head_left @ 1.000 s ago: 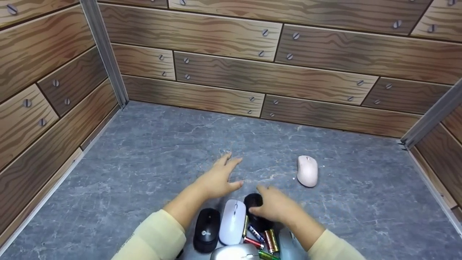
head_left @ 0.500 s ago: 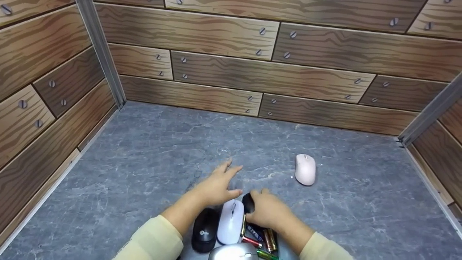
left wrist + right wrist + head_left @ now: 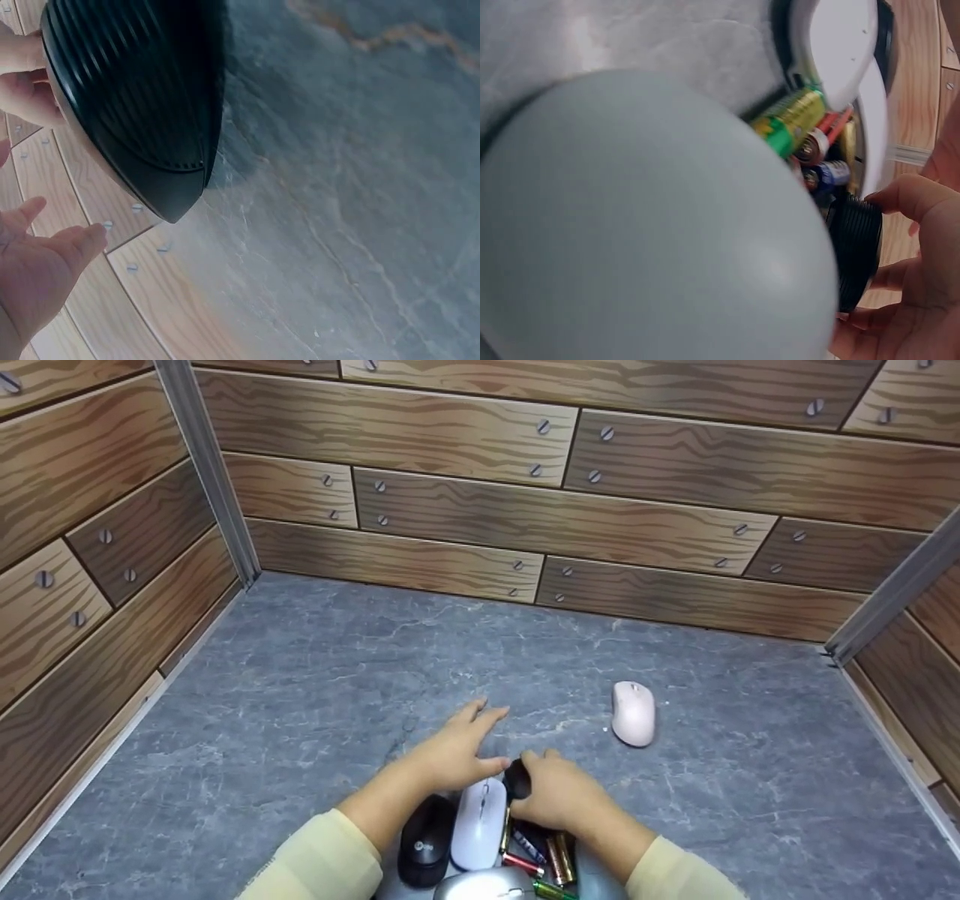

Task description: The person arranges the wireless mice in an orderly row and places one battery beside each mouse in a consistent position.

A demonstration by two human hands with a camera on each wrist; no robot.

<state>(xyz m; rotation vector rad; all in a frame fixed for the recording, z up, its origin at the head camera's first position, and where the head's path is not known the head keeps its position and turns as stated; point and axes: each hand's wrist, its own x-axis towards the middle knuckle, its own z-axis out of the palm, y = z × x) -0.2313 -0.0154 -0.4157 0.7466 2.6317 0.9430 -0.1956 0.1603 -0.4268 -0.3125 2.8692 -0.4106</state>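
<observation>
My right hand [image 3: 559, 795] holds a black mouse [image 3: 517, 780], mostly covered by the hand in the head view. In the right wrist view, its ribbed side [image 3: 859, 244] sits between thumb and fingers. My left hand [image 3: 457, 750] has its fingers spread and holds nothing, its thumb overlapping the front of a white mouse [image 3: 478, 829]. Left of that lies another black mouse [image 3: 426, 844] with a small logo. Several batteries [image 3: 559, 859] in gold, red, blue and green lie beside the white mouse, below my right hand.
A pale pink mouse [image 3: 634, 714] lies apart at the right on the grey marbled table [image 3: 360, 660]. A silver mouse [image 3: 487, 885] is cut off at the bottom edge. A grey-blue mouse [image 3: 652, 225] fills the right wrist view's foreground. Wood-patterned walls [image 3: 450, 502] enclose the table.
My right hand has closed its fingers around the black mouse and shifted slightly left. My left hand has lowered a little toward the white mouse, still spread.
</observation>
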